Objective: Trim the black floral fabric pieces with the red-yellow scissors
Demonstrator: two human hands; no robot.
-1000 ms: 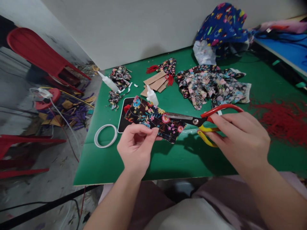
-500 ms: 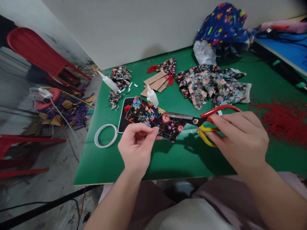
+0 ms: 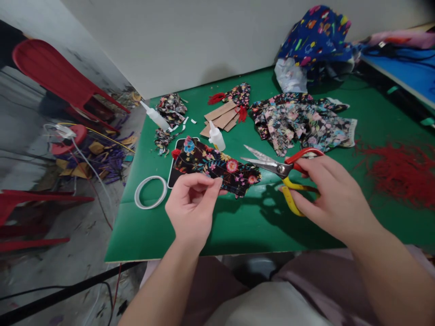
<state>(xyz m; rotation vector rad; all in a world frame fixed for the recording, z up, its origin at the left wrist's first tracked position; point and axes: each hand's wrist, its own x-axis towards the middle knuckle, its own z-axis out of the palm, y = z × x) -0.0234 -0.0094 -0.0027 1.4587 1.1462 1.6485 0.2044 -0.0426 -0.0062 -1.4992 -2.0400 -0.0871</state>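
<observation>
My left hand pinches the lower edge of a black floral fabric piece between thumb and fingers. The piece is held above the table and covers much of a phone-like dark slab with a white rim. In my right hand is a pair of scissors with red and yellow handles. Their blades are parted and point left, beside the upper right edge of the fabric. Behind the fabric stands a small white glue bottle.
On the green table lie a white tape ring, brown card strips, a second white bottle, crumpled floral cloth and red threads. A patterned blue bag stands at the back. Red chairs are left.
The scissors have drawn back to the right from over the fabric, and their blades have opened. The fabric's right end now looks more ragged and has shifted slightly left.
</observation>
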